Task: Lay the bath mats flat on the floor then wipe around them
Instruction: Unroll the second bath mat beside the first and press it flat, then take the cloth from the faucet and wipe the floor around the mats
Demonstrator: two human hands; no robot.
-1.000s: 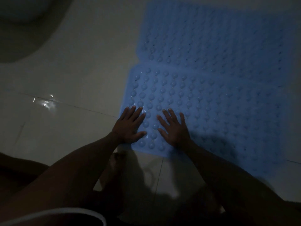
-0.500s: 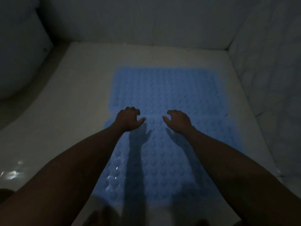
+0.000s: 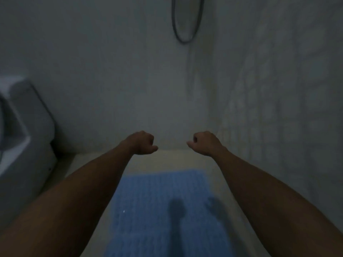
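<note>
**Mat down, hands empty: wiping is the step ahead**

At the far left a white toilet (image 3: 24, 138) stands against the wall, just beside the strip of pale floor (image 3: 167, 160) that runs toward the back of the room. The left hand (image 3: 142, 143) hangs in the air with its fingers curled loosely into the palm and the thumb poking toward the middle; it grips nothing. Below and between the two forearms, the blue bath mat (image 3: 157, 210) lies spread on the floor, its studded surface looking flat, with no raised edge visible in this dim, blurred view. The shadows of the hands fall across it. The right hand (image 3: 204, 143) mirrors the left, loosely closed and empty, well clear of the mat. High on the back wall a dark hose loop (image 3: 185, 21) hangs down.

The laying step looks finished for this mat; whether another mat remains cannot be told. No cloth shows anywhere, so the next move likely calls for fetching one, then working it over the bare floor around the mat's edges.
</note>
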